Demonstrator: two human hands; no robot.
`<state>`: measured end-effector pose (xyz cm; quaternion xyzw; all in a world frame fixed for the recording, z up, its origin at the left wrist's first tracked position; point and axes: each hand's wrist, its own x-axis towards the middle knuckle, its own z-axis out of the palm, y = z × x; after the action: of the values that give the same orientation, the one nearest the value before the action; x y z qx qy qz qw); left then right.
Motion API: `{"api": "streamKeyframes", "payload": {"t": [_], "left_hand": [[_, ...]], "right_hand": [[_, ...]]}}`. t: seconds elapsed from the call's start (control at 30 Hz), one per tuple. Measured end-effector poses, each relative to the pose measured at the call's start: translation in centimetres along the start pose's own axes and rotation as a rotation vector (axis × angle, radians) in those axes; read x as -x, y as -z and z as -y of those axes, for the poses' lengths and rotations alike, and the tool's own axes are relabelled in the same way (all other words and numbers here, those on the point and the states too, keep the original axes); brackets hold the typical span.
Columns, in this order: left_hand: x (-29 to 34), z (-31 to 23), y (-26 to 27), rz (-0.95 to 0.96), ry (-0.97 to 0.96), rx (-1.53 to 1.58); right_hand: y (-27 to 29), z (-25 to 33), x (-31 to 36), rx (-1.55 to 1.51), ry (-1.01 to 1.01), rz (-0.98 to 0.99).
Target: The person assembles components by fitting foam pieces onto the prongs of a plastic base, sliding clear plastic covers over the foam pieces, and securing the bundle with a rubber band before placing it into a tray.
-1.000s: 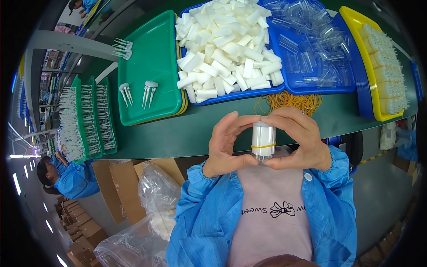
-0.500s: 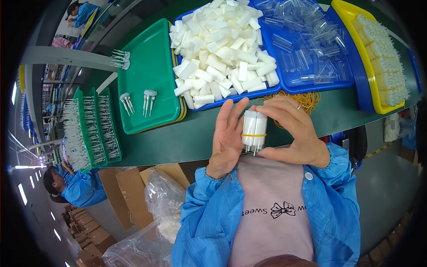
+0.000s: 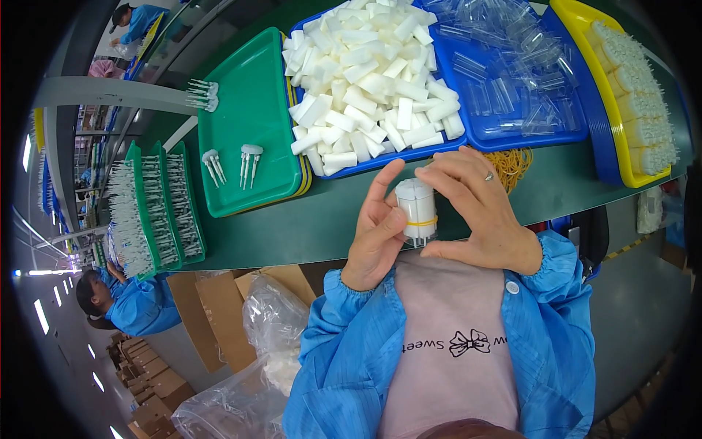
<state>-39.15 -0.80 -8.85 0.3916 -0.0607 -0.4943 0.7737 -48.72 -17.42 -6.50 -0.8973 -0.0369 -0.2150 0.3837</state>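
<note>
Along a green surface [image 3: 256,241], blue trays [image 3: 526,143] carried heaped white foam pieces [image 3: 373,88] and loose clear plastic pieces [image 3: 504,88], none visibly banded, as the right hand [image 3: 491,223] clasped and the left hand [image 3: 374,241], its grip unclear, curled beside a white bundle [image 3: 417,201] over the near edge, its banding seemingly finished, a yellow elastic [image 3: 423,223] already circling its lower half

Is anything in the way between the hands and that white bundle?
Nothing visible is. The right hand holds the white bundle directly, and the left hand is close beside it. The yellow band just wraps around the bundle.
</note>
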Motion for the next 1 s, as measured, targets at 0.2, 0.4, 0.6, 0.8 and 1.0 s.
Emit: {"api": "streamKeyframes", "payload": {"t": [0.2, 0.4, 0.6, 0.8, 1.0], "left_hand": [[-0.1, 0.7, 0.3, 0.044, 0.094, 0.081], [-0.4, 0.9, 0.9, 0.131, -0.072, -0.127], [-0.3, 0.2, 0.4, 0.048, -0.034, -0.075], [-0.2, -0.6, -0.3, 0.119, 0.166, 0.091], [0.1, 0.3, 0.9, 0.073, 0.059, -0.078]], "right_hand": [[0.1, -0.1, -0.1, 0.102, 0.068, 0.004], [-0.5, -0.1, 0.2, 0.137, 0.097, -0.015], [-0.3, 0.3, -0.2, 0.109, 0.077, 0.044], [0.1, 0.4, 0.1, -0.006, 0.053, 0.027], [0.0, 0.6, 0.2, 0.043, 0.090, 0.060]]}}
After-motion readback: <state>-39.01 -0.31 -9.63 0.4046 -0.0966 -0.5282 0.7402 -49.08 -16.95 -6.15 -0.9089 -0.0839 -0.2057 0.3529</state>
